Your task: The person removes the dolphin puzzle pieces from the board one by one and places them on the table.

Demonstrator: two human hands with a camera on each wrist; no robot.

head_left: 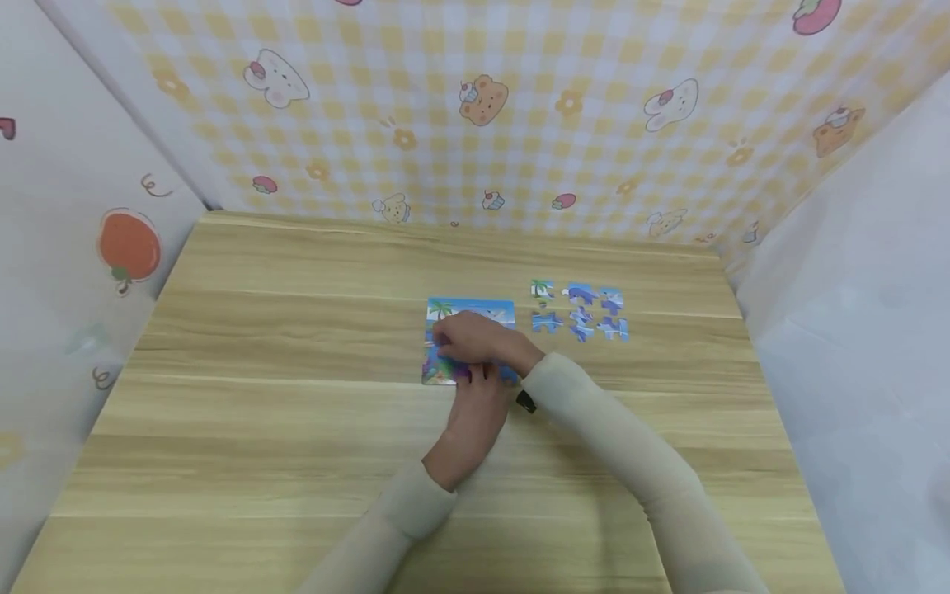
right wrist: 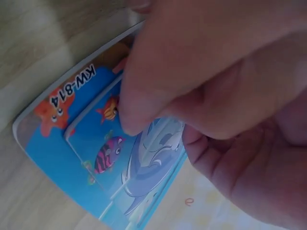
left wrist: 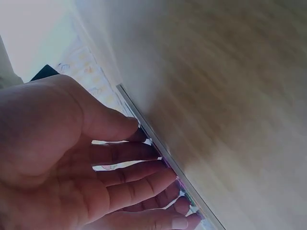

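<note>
A jigsaw board point(head_left: 433, 375) with a sea picture and a palm tree lies mid-table. My right hand point(head_left: 475, 337) is over its middle, fingers bent. In the right wrist view the index fingertip point(right wrist: 130, 125) rests on the picture beside a striped fish and a dolphin, the thumb a little apart. Whether these fingers pinch a piece I cannot tell. My left hand point(head_left: 481, 404) reaches to the board's near edge from below. Its extended fingers point(left wrist: 139, 189) meet the board's thin edge point(left wrist: 165, 155) in the left wrist view. Both hands cover much of the picture.
Several loose puzzle pieces point(head_left: 582, 294) lie in two rows right of the board. A small black object point(head_left: 526, 402) shows under the right forearm. A checked cloth point(head_left: 445, 165) hangs behind the wooden table point(head_left: 260, 462), with white sheets at both sides.
</note>
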